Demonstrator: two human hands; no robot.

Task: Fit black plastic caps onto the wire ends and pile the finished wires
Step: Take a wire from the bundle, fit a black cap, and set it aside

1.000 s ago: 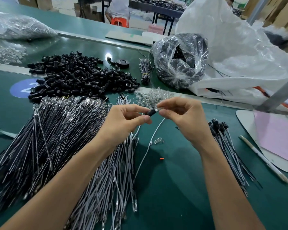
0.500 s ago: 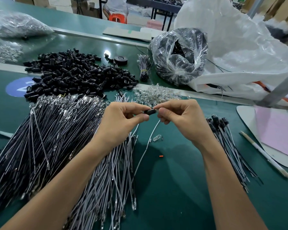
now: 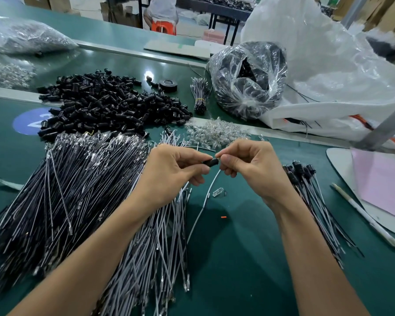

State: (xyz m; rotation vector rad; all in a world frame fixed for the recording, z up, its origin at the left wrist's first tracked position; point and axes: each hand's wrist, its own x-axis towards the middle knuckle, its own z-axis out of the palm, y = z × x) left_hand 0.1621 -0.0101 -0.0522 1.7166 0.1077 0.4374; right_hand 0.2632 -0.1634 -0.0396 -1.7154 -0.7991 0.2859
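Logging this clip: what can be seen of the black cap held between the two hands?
The black cap is a small dark tube, plastic by its dull sheen, held roughly level above the green table. The left hand pinches one end between thumb and forefinger; the right hand pinches the other, where something clear glints. A white wire hangs from beneath it, curving down to the table. Much of it is hidden, so how far it is seated cannot be told.

A dark green tabletop [image 3: 237, 270] shows a heap of glossy black plastic caps [image 3: 105, 103], a fan of black wires with silver tips [image 3: 62, 190] and a spread of pale grey wires [image 3: 160, 236]. One black cap [image 3: 211, 162] tops a thin white wire [image 3: 203, 206]. A round blue sticker [image 3: 30, 120] bears a white numeral. A flat sheet of paper [image 3: 383, 183] is pink.
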